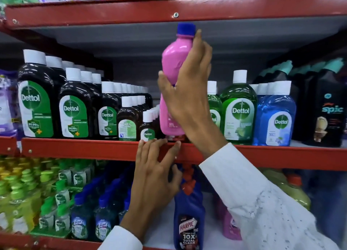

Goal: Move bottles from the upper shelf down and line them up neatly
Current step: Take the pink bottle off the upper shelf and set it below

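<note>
A pink bottle (173, 65) with a blue cap stands upright in the gap of the middle shelf, its base just above the red shelf edge (82, 148). My right hand (189, 92) is wrapped around its right side, fingers reaching up to the neck. Below it, my left hand (155, 172) rests with spread fingers against the shelf edge, holding nothing. On the lower shelf a blue Harpic bottle (188, 219) with a red cap stands just right of my left wrist, and another pink bottle (231, 227) sits behind it, partly hidden by my right sleeve.
Dark Dettol bottles (75, 107) fill the middle shelf's left; green and blue Dettol bottles (238, 109) and black Spic bottles (328, 107) stand on the right. The lower shelf holds green-capped and blue-capped bottles (82, 212) on the left. A red upper shelf edge (112, 11) runs overhead.
</note>
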